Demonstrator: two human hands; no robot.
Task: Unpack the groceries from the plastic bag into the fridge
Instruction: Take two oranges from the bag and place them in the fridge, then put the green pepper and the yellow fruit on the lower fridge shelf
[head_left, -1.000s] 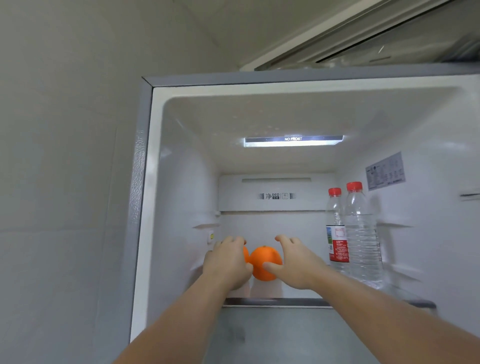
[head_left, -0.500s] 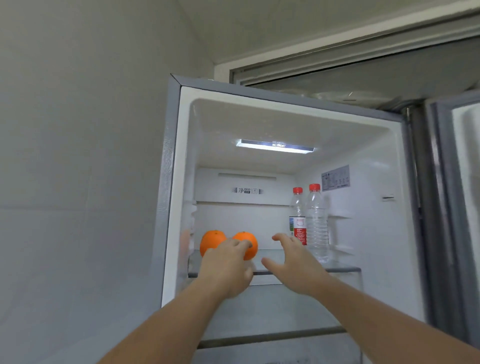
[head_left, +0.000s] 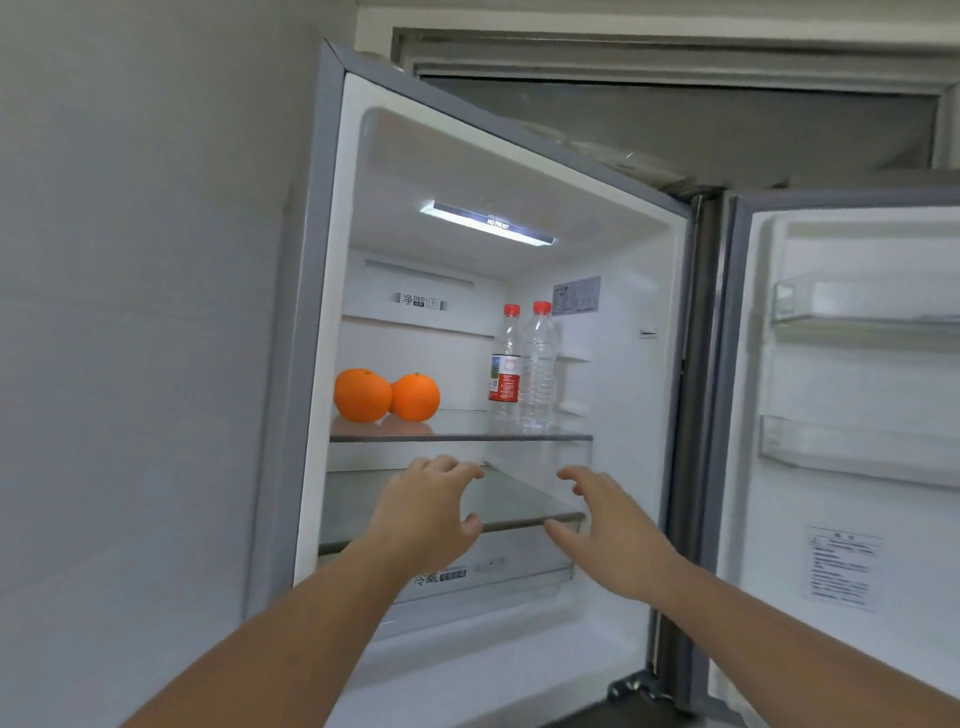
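Standing open, the fridge (head_left: 670, 291) is seen from slightly below, its interior lit by a strip light (head_left: 487, 223) set in the ceiling of the compartment. Two oranges (head_left: 387, 396) are placed on the upper glass shelf (head_left: 462, 435) at the left, touching one another, the left one just beside the side wall. Two clear water bottles (head_left: 524, 366) with red caps are stood upright at the right of the same shelf, close together near the right wall; a red and white label is carried by the left bottle only. The lower glass shelf (head_left: 519, 512) is seen beneath, and a drawer front (head_left: 493, 571) with printed markings lies below it. Both bare forearms are stretched towards the compartment. The left hand (head_left: 426, 512) is held in front of the lower shelf with fingers loosely curled and spread, and nothing is gripped in it. The right hand (head_left: 608, 525) is likewise held open with fingers spread, empty, near the right end of the lower shelf. The fridge door (head_left: 852, 395) is swung wide at the right, with clear door bins (head_left: 857, 447) fitted to it. The plastic bag is not visible.
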